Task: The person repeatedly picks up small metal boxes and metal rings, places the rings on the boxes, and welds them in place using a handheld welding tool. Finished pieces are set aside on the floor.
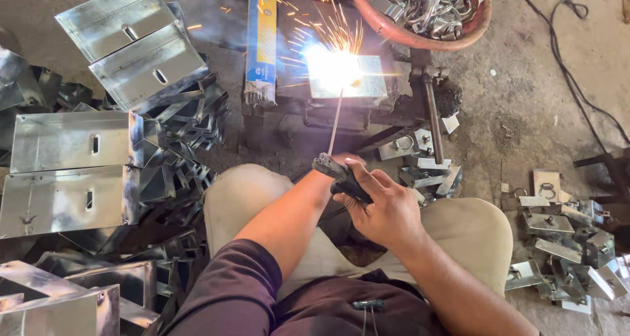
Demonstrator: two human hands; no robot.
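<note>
Head view: gripping the holder (pixel 341 176) in the right hand (pixel 380 208), fingers wrapped closed round the black handle, thumb lying along its top. Left hand (pixel 346 159) mostly hidden behind the holder, only knuckles peeking out just above it (whether clasping the holder or only steadying it, cannot tell). Running away from the grip, the rod (pixel 335 123), thin and straight, long axis pointing up-frame and tilting very slightly right, clamped at its near end in the holder. Ending at the far tip in the arc glare (pixel 331 70), sparks spraying up and to the right. Lying directly ahead of both hands, well apart from them, the plate (pixel 367 80), a small grey metal piece resting on the dark stand (pixel 394 106), half washed out by the glare. Right hand sitting nearer the rod's clamped end. Flanking all this: rod packet (pixel 262 41) just left of the plate, steel boxes (pixel 72 159) stacked far left, a bowl (pixel 482 21) of rings above right, small brackets (pixel 564 244) scattered on the floor at right.
</note>
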